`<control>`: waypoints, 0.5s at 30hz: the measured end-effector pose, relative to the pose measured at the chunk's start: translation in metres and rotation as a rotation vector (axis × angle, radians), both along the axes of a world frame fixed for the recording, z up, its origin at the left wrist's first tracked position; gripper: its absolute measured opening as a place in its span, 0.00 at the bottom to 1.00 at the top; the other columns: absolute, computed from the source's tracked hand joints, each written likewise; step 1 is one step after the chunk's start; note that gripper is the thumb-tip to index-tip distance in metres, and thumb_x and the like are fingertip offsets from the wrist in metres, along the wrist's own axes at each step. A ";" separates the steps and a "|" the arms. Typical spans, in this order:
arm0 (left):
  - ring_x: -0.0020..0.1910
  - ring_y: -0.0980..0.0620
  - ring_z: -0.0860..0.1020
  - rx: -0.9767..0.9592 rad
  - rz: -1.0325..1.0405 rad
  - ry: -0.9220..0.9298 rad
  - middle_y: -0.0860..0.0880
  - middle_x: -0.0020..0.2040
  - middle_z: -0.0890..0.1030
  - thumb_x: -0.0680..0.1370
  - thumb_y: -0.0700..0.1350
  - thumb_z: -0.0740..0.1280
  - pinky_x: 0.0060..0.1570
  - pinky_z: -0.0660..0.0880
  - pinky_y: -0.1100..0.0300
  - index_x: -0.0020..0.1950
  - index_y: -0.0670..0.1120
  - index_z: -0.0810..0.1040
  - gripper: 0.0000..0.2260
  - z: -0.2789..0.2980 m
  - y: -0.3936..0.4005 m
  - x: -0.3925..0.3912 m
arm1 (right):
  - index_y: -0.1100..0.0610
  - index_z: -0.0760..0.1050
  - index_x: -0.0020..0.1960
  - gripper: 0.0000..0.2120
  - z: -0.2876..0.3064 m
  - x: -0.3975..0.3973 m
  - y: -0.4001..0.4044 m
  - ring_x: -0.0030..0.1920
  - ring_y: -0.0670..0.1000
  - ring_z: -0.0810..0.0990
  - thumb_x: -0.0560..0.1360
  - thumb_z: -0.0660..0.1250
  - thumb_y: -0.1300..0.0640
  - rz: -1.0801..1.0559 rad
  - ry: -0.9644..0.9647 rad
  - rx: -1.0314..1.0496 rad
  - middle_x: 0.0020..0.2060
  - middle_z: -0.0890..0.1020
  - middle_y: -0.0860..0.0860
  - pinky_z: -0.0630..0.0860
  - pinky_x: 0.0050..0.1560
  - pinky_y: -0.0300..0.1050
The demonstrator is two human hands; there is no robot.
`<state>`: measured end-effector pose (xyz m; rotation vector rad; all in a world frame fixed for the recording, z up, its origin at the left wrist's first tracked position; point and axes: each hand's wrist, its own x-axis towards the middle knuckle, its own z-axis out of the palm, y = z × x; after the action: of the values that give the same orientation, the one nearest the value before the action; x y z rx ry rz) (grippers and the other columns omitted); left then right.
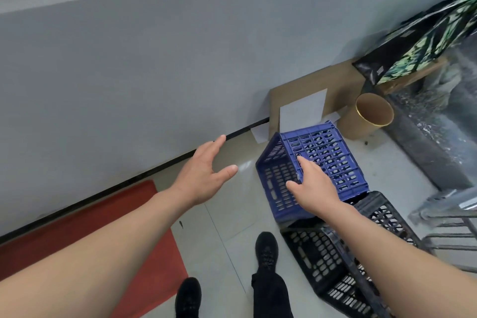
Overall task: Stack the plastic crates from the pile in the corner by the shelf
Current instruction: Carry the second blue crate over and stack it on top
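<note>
reaching for upturned blue crate (317, 162); right hand (313, 183) fingers loosely extended on it, left hand (204, 175) spread, empty. next we need two-sided grip, lift.

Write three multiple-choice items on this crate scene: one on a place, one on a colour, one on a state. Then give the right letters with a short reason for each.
1. Where does the brown paper cup stand?
A. on the red mat
B. on the floor beyond the blue crate, by the cardboard
C. inside the black crate

2. What colour is the crate under the right hand?
A. blue
B. green
C. white

3. How is the left hand?
A. gripping a crate handle
B. holding the cup
C. open in the air, touching nothing

Answers:
1 B: the cup sits on the tiles past the blue crate, next to the cardboard that leans on the wall.
2 A: the crate the right hand reaches is blue; the black crate lies nearer the feet.
3 C: its fingers are spread above the floor, clear of the crates.
</note>
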<state>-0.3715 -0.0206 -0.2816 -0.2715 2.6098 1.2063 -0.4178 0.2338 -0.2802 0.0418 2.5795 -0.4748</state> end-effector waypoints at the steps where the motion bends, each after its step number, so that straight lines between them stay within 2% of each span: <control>1: 0.75 0.53 0.62 -0.005 0.002 -0.014 0.51 0.78 0.60 0.76 0.59 0.65 0.72 0.61 0.55 0.78 0.59 0.55 0.33 -0.006 0.006 -0.008 | 0.52 0.62 0.79 0.29 -0.009 -0.010 0.006 0.73 0.58 0.71 0.81 0.67 0.51 0.008 -0.022 0.006 0.74 0.71 0.54 0.70 0.67 0.57; 4: 0.76 0.53 0.60 -0.019 0.044 -0.053 0.51 0.78 0.60 0.76 0.60 0.65 0.73 0.60 0.55 0.78 0.59 0.54 0.34 -0.025 0.027 -0.031 | 0.53 0.63 0.77 0.27 -0.039 -0.042 0.028 0.71 0.60 0.72 0.81 0.67 0.52 0.033 -0.100 0.020 0.74 0.71 0.55 0.72 0.64 0.57; 7: 0.75 0.51 0.63 -0.030 0.082 -0.107 0.52 0.79 0.59 0.76 0.59 0.65 0.72 0.62 0.52 0.79 0.59 0.53 0.34 -0.045 0.057 -0.052 | 0.55 0.62 0.78 0.29 -0.073 -0.070 0.051 0.68 0.61 0.75 0.80 0.67 0.52 0.065 -0.184 0.050 0.74 0.71 0.56 0.75 0.61 0.57; 9: 0.73 0.50 0.65 -0.018 0.105 -0.135 0.52 0.79 0.59 0.76 0.60 0.65 0.70 0.66 0.50 0.79 0.60 0.53 0.34 -0.058 0.075 -0.065 | 0.55 0.59 0.79 0.31 -0.095 -0.087 0.065 0.61 0.60 0.79 0.80 0.66 0.52 0.079 -0.230 0.054 0.73 0.71 0.57 0.78 0.56 0.55; 12: 0.74 0.51 0.63 0.005 0.145 -0.154 0.51 0.79 0.59 0.76 0.60 0.65 0.71 0.65 0.50 0.79 0.60 0.53 0.34 -0.080 0.097 -0.079 | 0.55 0.54 0.82 0.35 -0.127 -0.111 0.080 0.48 0.58 0.80 0.80 0.65 0.52 0.082 -0.300 0.040 0.63 0.78 0.59 0.76 0.43 0.49; 15: 0.76 0.52 0.61 0.033 0.172 -0.175 0.52 0.79 0.58 0.76 0.60 0.65 0.72 0.64 0.50 0.79 0.60 0.52 0.34 -0.099 0.109 -0.085 | 0.54 0.50 0.84 0.37 -0.157 -0.127 0.089 0.41 0.55 0.80 0.81 0.66 0.52 0.035 -0.346 0.024 0.50 0.82 0.56 0.71 0.34 0.46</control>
<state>-0.4563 0.0885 -0.3802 -0.5786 2.4546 1.2180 -0.5445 0.3226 -0.4372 0.0801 2.2423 -0.3864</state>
